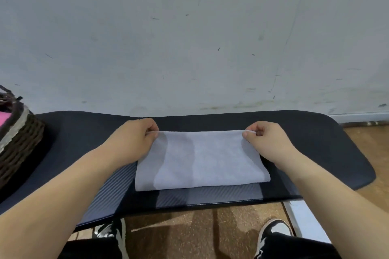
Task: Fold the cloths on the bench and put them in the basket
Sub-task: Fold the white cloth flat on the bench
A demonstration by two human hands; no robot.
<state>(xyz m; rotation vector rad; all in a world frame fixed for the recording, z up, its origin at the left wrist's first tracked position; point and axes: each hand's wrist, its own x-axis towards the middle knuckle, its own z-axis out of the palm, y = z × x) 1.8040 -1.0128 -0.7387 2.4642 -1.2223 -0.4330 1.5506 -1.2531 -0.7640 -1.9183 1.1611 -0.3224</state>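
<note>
Two hands (134,140) (268,142) at far cloth (202,162) corners

The cloth (202,157) is looking soft and matt. The bench (305,143) is showing smooth dark padding. The basket (21,145) is showing rough woven wicker.

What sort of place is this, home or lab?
Probably a plain indoor room used as a makeshift work spot, not a lab: scuffed white wall, black padded bench in front of it, brown floor, and a woven basket at the bench's left end.
</note>
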